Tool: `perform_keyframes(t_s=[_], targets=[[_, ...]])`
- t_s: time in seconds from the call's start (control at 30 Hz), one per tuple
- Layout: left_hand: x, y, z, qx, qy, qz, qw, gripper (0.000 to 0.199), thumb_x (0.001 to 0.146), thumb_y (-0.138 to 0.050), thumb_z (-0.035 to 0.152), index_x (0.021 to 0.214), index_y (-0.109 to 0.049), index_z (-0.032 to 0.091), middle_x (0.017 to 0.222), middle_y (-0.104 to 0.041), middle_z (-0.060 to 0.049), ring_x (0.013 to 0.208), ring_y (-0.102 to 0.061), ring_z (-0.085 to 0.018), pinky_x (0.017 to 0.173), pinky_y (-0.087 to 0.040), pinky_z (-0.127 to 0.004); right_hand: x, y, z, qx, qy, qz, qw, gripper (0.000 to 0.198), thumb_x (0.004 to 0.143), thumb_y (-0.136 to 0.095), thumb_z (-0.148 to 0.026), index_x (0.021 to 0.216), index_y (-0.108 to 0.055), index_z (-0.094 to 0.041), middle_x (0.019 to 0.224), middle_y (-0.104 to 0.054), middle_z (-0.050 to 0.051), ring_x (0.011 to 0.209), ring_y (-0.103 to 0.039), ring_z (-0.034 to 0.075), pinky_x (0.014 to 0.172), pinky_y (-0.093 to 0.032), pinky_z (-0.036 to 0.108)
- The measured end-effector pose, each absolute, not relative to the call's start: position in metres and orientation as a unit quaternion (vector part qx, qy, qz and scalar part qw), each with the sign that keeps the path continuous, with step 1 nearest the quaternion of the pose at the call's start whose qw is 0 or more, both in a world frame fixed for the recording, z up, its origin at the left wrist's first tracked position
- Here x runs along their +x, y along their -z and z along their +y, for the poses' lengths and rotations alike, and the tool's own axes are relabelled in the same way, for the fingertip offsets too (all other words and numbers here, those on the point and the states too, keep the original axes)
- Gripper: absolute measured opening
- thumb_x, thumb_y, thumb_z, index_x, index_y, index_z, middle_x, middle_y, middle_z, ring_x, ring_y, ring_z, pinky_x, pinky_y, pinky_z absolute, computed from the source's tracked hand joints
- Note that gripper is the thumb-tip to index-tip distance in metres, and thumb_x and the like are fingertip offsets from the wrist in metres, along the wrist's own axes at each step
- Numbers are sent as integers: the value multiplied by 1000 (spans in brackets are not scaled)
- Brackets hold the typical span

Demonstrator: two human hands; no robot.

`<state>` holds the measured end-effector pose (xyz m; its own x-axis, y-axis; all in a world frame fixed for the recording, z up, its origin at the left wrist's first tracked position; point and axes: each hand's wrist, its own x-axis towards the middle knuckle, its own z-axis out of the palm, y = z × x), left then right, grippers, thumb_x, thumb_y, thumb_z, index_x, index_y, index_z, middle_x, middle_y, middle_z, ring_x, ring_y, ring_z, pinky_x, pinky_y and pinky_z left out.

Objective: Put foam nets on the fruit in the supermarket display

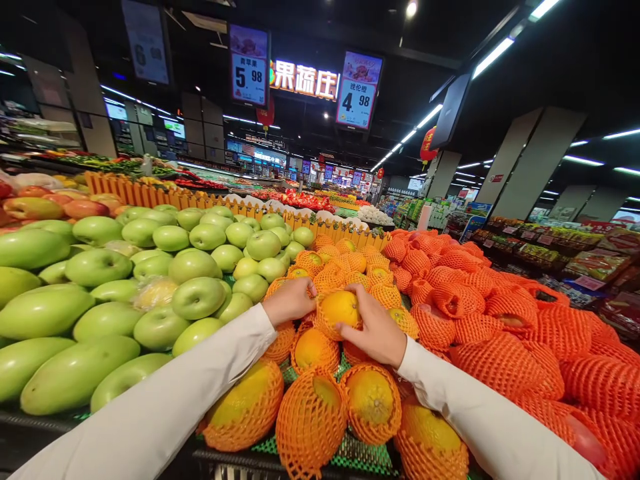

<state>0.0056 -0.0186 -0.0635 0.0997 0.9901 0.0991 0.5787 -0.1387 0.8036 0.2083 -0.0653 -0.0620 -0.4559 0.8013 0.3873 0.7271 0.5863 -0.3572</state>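
Hands hold a round orange (glossy) in foam netting.

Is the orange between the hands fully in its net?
Only partly in: the orange has bare peel showing past its net.

Here beside me, one camera rides on the person's head, above and on the near side of the held orange, looking close down at it and forward, past it, to the lit shop sign far beyond.
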Motion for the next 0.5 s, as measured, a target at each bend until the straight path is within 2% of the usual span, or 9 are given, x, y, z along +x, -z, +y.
perform_keyframes(t_s=[0.03, 0.1, 0.17, 0.23, 0.3, 0.4, 0.43, 0.5], targets=[[5, 65, -18, 683, -337, 581, 289, 23, 58, -62, 8, 74, -55, 22, 52, -55, 4, 52, -53, -19, 53, -32, -27, 209, 63, -63, -439, -95, -853, 265, 71, 77, -72, -41, 135, -40, -16, 133, -56, 19, 121, -57, 33, 104, -45, 51], [5, 66, -17, 697, -334, 579, 260, 21, 58, -62, 6, 72, -56, 22, 54, -56, 3, 53, -54, -19, 56, -33, -28, 210, 66, -59, -435, -109, -852, 272, 95, 68, -82, -46, 142, -31, -15, 137, -54, 21, 123, -57, 35, 103, -46, 51], [6, 65, -17, 710, -329, 581, 225, 18, 61, -63, 7, 71, -57, 21, 57, -57, 1, 56, -54, -20, 59, -35, -29, 210, 69, -56, -456, -111, -834, 290, 110, 58, -89, -47, 143, -27, -16, 129, -59, 20, 117, -61, 37, 97, -49, 51], [7, 62, -19, 720, -351, 571, 180, 13, 66, -63, 12, 74, -59, 20, 67, -63, -2, 64, -57, -21, 65, -40, -30, 210, 71, -53, -489, -134, -796, 332, 105, 58, -88, -46, 139, -28, -18, 117, -64, 15, 106, -66, 35, 90, -52, 49], [8, 58, -22, 734, -408, 522, 151, 8, 75, -61, 20, 83, -63, 20, 88, -68, -6, 81, -62, -23, 76, -46, -33, 210, 72, -51, -495, -142, -762, 392, 99, 57, -87, -44, 134, -30, -20, 116, -64, 13, 106, -66, 33, 91, -53, 49], [12, 56, -28, 775, -462, 389, 186, 30, 89, -55, 36, 112, -64, 20, 124, -62, -11, 115, -59, -26, 98, -47, -38, 212, 73, -50, -461, -74, -747, 474, 93, 59, -84, -33, 133, -31, -20, 127, -60, 16, 119, -60, 34, 102, -49, 51], [13, 57, -30, 792, -456, 350, 207, 39, 89, -58, 41, 122, -60, 20, 133, -58, -12, 124, -56, -27, 105, -45, -40, 213, 73, -51, -446, -38, -748, 489, 93, 60, -83, -31, 135, -30, -19, 131, -57, 18, 124, -57, 34, 106, -47, 52], [17, 61, -33, 814, -431, 303, 243, 68, 80, -73, 47, 138, -50, 22, 146, -50, -14, 137, -47, -31, 116, -37, -44, 216, 74, -52, -411, 25, -763, 499, 93, 65, -81, -31, 141, -28, -20, 138, -52, 19, 130, -52, 35, 111, -43, 56]])
